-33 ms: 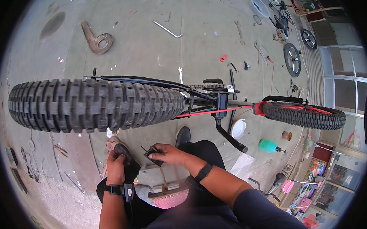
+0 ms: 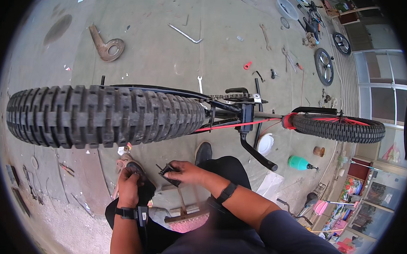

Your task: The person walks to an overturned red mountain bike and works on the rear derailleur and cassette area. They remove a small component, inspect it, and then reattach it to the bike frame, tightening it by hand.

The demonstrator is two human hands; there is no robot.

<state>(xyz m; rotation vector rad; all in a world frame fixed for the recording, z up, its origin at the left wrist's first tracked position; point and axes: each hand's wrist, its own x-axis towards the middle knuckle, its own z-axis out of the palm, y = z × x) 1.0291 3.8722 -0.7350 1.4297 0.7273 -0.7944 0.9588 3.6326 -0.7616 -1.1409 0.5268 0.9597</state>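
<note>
Our right hand (image 2: 186,172) grips a small dark tool (image 2: 168,174) at our lap, its prongs pointing left toward our left hand (image 2: 128,187), which is curled shut around something dark we cannot identify. The two hands sit close together, just apart. Directly ahead of both lies the knobby tyre (image 2: 105,117), its long axis running left to right; the left hand is nearer it.
</note>
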